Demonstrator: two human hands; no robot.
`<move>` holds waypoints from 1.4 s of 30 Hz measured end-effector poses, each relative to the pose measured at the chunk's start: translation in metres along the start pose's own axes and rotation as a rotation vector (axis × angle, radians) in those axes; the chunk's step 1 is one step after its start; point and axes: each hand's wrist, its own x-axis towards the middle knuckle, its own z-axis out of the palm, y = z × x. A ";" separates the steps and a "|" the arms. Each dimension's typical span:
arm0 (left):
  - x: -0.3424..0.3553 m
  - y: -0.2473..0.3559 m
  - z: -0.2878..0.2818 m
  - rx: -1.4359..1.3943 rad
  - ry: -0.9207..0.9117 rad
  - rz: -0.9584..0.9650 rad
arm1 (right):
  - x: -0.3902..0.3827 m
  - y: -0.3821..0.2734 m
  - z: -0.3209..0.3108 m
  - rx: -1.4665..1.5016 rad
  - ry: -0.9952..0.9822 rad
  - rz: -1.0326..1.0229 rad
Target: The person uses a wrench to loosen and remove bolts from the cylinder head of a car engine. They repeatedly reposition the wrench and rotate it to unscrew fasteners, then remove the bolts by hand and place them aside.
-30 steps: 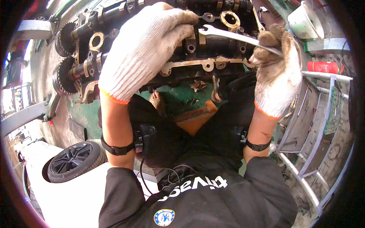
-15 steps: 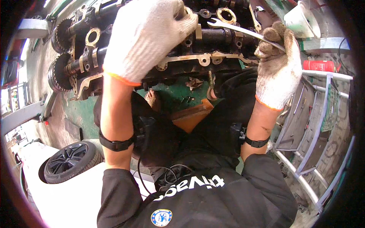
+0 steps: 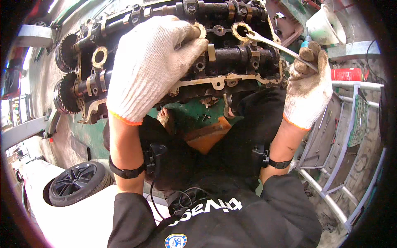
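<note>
A dark, oily cylinder head with camshafts lies across the top of the view, its toothed cam gears at the left end. My left hand, in a white knit glove, is over its middle. Thumb and fingers are pinched together beside a pale ring-shaped port; whatever is between the fingertips is hidden. My right hand, in a dirtier glove, grips a silver open-end wrench. The wrench points left, and its jaw overlaps the edge of the right-hand round port.
A white bucket stands at the far right, with a teal-handled tool beyond my right fingers. Below it are a red cylinder and a metal frame. A wheel lies at the left. An orange-brown block sits between my legs.
The cylinder head sits lower in the view. The wrench's jaw has come to the right-hand port's edge. My left hand remains closed near the middle port.
</note>
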 end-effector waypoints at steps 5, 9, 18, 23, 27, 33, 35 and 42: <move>0.001 0.008 0.003 0.070 0.168 0.062 | 0.003 -0.001 -0.008 0.071 -0.024 0.016; -0.005 0.000 -0.005 -0.004 -0.042 0.060 | 0.011 -0.004 -0.026 0.288 -0.346 0.110; -0.004 0.000 -0.001 0.023 -0.012 -0.055 | 0.040 0.001 -0.053 0.740 -0.405 0.449; -0.003 -0.002 0.008 0.029 0.077 0.164 | 0.046 0.001 -0.059 0.687 -0.364 0.409; -0.002 -0.003 0.013 0.112 0.091 0.149 | 0.048 0.004 -0.062 0.666 -0.337 0.384; -0.002 0.006 0.008 0.096 0.071 0.089 | 0.047 0.008 -0.061 0.652 -0.370 0.413; -0.003 0.007 0.007 0.127 0.066 0.056 | 0.046 0.008 -0.059 0.621 -0.370 0.399; -0.003 -0.010 0.005 -0.133 -0.005 0.098 | 0.039 0.006 -0.053 0.572 -0.327 0.381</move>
